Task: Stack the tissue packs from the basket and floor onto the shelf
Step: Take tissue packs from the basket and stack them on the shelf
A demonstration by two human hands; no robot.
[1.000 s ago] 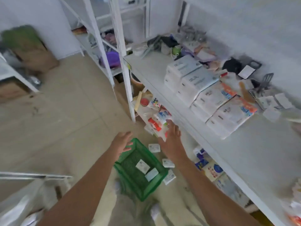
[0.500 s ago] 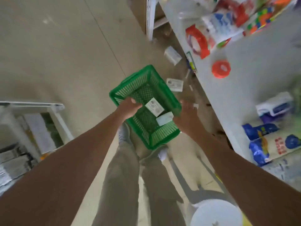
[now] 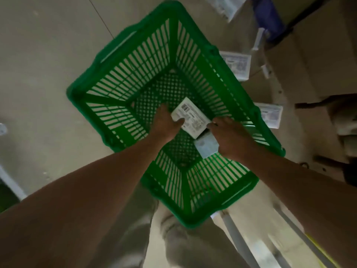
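Observation:
A green plastic basket [image 3: 123,78] sits on the floor right below me. Inside it my left hand [image 3: 166,124] grips a white tissue pack with a barcode label [image 3: 193,118], thumb on its top face. My right hand [image 3: 229,138] lies over a second, pale bluish tissue pack [image 3: 205,147] in the basket, fingers curled around its right side. Two more tissue packs lie on the floor right of the basket, one [image 3: 237,64] by the far corner, another [image 3: 270,117] beside the right rim. A further pack [image 3: 224,6] lies at the top edge.
The shelf's underside and dark supports fill the right edge [image 3: 328,105]. Blue packaging [image 3: 268,16] sits at the top right. My legs in grey trousers [image 3: 173,238] stand just behind the basket. A white frame [image 3: 11,186] shows at the left edge.
I have bent down much closer to the basket. Both hands went from its rim down inside, and each has closed on a tissue pack.

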